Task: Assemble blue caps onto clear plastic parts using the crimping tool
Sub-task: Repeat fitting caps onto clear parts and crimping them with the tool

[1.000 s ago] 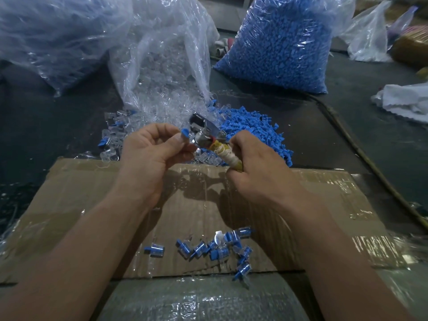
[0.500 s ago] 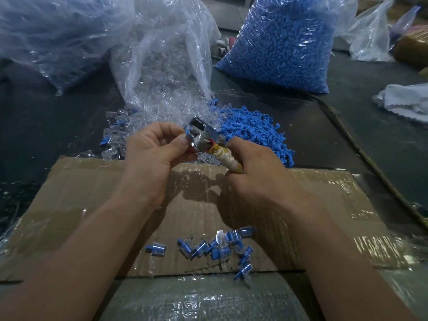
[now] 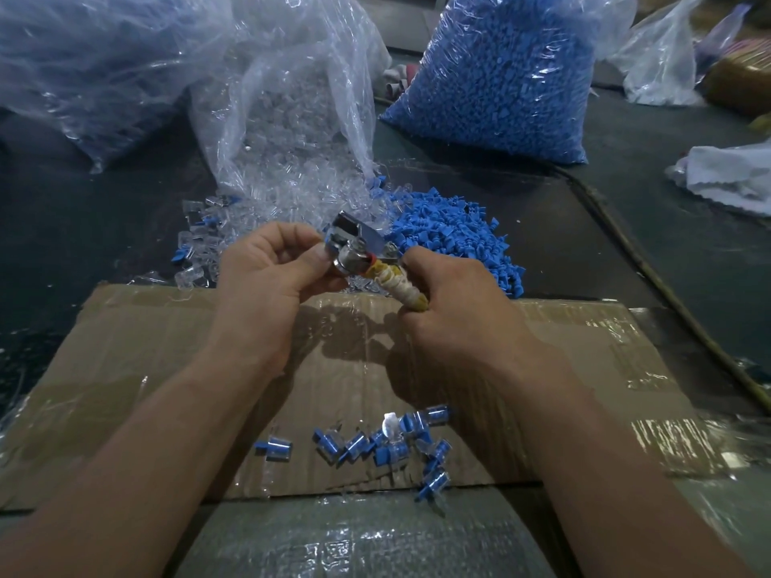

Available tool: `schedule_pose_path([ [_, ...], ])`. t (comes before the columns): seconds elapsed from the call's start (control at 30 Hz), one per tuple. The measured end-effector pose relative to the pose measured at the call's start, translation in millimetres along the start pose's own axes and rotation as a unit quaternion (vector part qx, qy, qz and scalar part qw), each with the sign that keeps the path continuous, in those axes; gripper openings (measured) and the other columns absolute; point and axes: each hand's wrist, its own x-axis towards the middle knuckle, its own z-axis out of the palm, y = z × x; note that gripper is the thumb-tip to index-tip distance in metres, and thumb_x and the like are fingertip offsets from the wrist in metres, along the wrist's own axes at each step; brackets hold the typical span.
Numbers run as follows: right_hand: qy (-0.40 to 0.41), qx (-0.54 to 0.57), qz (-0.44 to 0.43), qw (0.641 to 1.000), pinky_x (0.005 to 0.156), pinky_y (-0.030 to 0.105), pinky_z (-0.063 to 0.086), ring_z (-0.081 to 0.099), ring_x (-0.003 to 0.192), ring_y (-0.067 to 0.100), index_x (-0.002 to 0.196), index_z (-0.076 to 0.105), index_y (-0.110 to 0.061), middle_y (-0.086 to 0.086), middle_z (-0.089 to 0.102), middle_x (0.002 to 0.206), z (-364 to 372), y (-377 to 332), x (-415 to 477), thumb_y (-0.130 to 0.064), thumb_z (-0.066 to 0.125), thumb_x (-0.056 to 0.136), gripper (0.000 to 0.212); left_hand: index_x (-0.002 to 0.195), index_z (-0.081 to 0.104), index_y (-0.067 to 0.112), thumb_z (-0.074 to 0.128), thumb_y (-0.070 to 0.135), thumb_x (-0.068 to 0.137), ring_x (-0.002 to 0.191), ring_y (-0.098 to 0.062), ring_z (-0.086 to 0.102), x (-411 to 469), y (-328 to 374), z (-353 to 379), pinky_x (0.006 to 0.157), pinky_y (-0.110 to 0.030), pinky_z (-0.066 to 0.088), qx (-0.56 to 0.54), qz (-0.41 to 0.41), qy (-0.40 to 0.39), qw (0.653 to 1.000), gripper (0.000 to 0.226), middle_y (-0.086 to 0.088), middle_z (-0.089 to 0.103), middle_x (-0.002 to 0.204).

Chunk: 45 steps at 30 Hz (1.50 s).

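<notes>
Crimping tool held in both hands over the cardboard's far edge.
Right hand grips its wrapped handle; left hand pinches its metal head. Capped parts lie on the cardboard.

Chrome crimping tool tilted midair; blue caps, clear parts heaped behind

At the crimping tool head the left hand pinches a part: only a blue sliver shows, rest hidden by thumb and metal. Can't tell whether the jaws are closed on it. Tool handle mostly buried in the right hand; just the wrapped stub sticks out. Both forearms cut by bottom edge. Cropped at top: blue-cap bag and clear-parts bag. Right edge cuts the white cloth. Top right, brown item: unidentifiable.
</notes>
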Motion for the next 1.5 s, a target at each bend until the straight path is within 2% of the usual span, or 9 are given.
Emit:
schedule_pose_path([
  [0.23,0.044,-0.007,0.005,0.999,0.057,0.021,0.029,0.038,0.068,0.001,0.088,0.042,-0.025,-0.015,0.04,0.076,-4,8,1,-0.014,0.059,0.075,0.025,0.07,0.06,0.007,0.063,0.01,0.056,0.054,-0.012,0.064,2,7,-5,0.047,-0.017,0.05,0.027,-0.046,-0.001,0.999,0.015,-0.002,0.066,0.058],
  [0.43,0.098,0.002,0.071,0.993,0.054,0.02,0.029,0.042,0.064,0.002,0.087,0.045,-0.025,-0.014,0.045,0.073,-13,16,3,-0.012,0.061,0.073,0.025,0.066,0.072,0.01,0.067,0.004,0.064,0.044,-0.009,0.059,-4,13,-7,0.034,-0.013,0.037,0.196,-0.164,-0.201,0.946,0.009,-0.007,0.068,0.06],
  [0.73,0.052,-0.032,0.065,0.996,0.054,0.024,0.031,0.043,0.065,0.007,0.087,0.046,-0.024,-0.011,0.046,0.075,-9,16,4,-0.017,0.063,0.07,0.025,0.077,0.073,0.011,0.071,0.022,0.058,0.054,-0.013,0.058,-9,15,-8,0.05,-0.017,0.048,0.265,-0.208,-0.437,0.834,0.022,-0.006,0.071,0.07],
  [0.83,0.01,-0.054,0.051,0.997,0.056,0.023,0.033,0.045,0.072,0.011,0.091,0.049,-0.024,-0.008,0.048,0.08,-7,14,4,-0.025,0.068,0.072,0.027,0.073,0.074,0.013,0.07,0.028,0.056,0.051,-0.014,0.058,-7,23,-10,0.047,-0.018,0.048,0.229,-0.153,-0.333,0.902,0.023,-0.009,0.071,0.071],
  [0.9,-0.018,-0.079,0.039,0.996,0.057,0.022,0.031,0.044,0.075,0.01,0.091,0.049,-0.026,-0.009,0.047,0.083,-6,12,4,-0.033,0.07,0.072,0.029,0.064,0.07,0.013,0.069,0.024,0.058,0.04,-0.004,0.048,-3,24,-13,0.038,-0.013,0.039,0.154,-0.093,-0.16,0.971,0.013,-0.004,0.067,0.061],
  [0.97,-0.03,-0.105,0.024,0.994,0.055,0.023,0.028,0.042,0.075,0.01,0.087,0.048,-0.028,-0.009,0.045,0.083,-4,10,4,-0.041,0.07,0.071,0.031,0.067,0.067,0.016,0.072,0.019,0.063,0.041,-0.003,0.046,6,22,-19,0.041,-0.014,0.039,0.169,-0.022,0.003,0.985,0.007,0.002,0.064,0.057],
  [1.1,-0.06,-0.111,0.023,0.992,0.066,0.029,0.036,0.046,0.08,0.011,0.091,0.054,-0.028,-0.007,0.05,0.088,-3,10,4,-0.052,0.071,0.067,0.038,0.092,0.067,0.015,0.077,0.013,0.07,0.075,-0.02,0.059,21,11,-38,0.08,-0.032,0.049,0.461,0.022,0.125,0.878,0.024,-0.004,0.063,0.079],
  [1.3,-0.121,-0.128,0.011,0.984,0.075,0.029,0.033,0.041,0.091,0.01,0.113,0.053,-0.028,-0.007,0.045,0.096,-1,13,5,-0.064,0.068,0.06,0.065,0.1,0.066,0.015,0.076,0.017,0.071,0.084,-0.019,0.049,25,0,-43,0.075,-0.026,0.033,0.601,0.006,0.055,0.798,0.031,-0.003,0.057,0.087],
  [1.5,-0.153,-0.111,-0.015,0.982,0.077,0.029,0.034,0.037,0.097,0.009,0.124,0.048,-0.027,-0.009,0.041,0.102,-2,14,3,-0.064,0.071,0.056,0.08,0.095,0.067,0.014,0.066,0.003,0.077,0.092,-0.026,0.057,26,-3,-43,0.077,-0.029,0.036,0.62,0.039,0.069,0.78,0.021,-0.006,0.065,0.089],
])
